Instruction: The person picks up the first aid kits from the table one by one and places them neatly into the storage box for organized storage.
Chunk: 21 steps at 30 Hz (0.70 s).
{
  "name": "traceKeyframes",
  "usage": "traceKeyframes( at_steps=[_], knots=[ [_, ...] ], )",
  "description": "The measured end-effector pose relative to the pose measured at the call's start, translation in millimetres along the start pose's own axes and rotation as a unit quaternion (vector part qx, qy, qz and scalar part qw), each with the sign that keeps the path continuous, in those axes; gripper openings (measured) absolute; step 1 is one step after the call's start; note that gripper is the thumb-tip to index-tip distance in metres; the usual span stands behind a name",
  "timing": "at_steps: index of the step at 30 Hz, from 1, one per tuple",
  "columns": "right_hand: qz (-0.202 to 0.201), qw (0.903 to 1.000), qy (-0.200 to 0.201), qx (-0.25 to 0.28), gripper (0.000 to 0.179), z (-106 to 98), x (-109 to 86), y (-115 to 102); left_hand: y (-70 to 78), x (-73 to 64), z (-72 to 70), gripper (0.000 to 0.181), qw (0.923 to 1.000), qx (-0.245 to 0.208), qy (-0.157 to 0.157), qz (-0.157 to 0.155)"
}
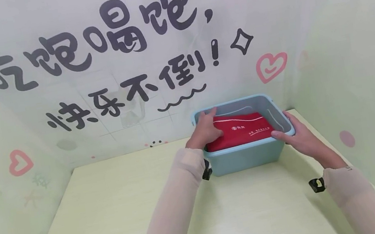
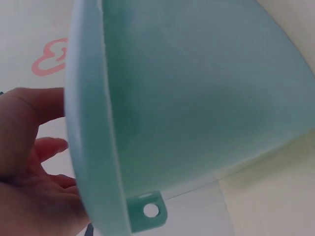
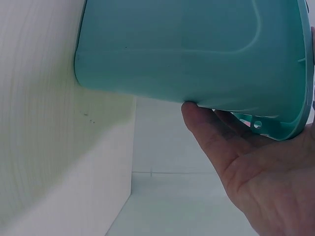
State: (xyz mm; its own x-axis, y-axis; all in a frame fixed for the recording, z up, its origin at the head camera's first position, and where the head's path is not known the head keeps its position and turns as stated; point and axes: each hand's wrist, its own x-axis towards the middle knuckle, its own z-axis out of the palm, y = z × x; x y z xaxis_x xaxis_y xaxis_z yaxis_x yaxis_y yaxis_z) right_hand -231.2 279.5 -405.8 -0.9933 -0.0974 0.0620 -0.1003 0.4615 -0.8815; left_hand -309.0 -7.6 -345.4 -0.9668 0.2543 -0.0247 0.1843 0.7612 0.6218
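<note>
A light-blue plastic storage bin (image 1: pixel 247 158) stands on the table at the back right, its top uncovered. Inside lies a folded red fabric item (image 1: pixel 238 132) with a white stripe and small white lettering. My left hand (image 1: pixel 205 129) reaches over the bin's left end, fingers spread inside and thumb at the red fabric's edge. In the left wrist view that hand (image 2: pixel 39 162) shows past the rim, partly hidden by it. At the right front corner my right hand (image 1: pixel 300 137) grips the bin, thumb over the rim and fingers along the outer wall (image 3: pixel 187 54).
The pale wood-grain table (image 1: pixel 115 215) meets a back wall (image 1: pixel 151 66) with large dark lettering right behind the bin. Another wall (image 1: pixel 356 89) rises close by on the right. Dark straps hang by both wrists.
</note>
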Motion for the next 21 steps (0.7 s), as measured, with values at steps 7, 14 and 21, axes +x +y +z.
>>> traceKeyframes(
  at_steps=[7,14,21],
  knots=[
    [-0.002,1.0000,-0.005,-0.002,0.092,1.9,1.1,-2.3,1.9,-4.8,0.3,0.097,0.9946,0.101,-0.011,0.024],
    [-0.001,1.0000,-0.007,-0.006,0.092,-0.5,2.6,-2.6,-1.4,-7.5,-7.6,0.084,0.9972,0.059,0.000,0.046],
    [-0.013,0.9997,-0.020,-0.009,0.090,-4.4,4.9,0.0,-10.3,-10.0,-17.6,0.069,0.9909,0.098,0.048,0.078]
  ],
)
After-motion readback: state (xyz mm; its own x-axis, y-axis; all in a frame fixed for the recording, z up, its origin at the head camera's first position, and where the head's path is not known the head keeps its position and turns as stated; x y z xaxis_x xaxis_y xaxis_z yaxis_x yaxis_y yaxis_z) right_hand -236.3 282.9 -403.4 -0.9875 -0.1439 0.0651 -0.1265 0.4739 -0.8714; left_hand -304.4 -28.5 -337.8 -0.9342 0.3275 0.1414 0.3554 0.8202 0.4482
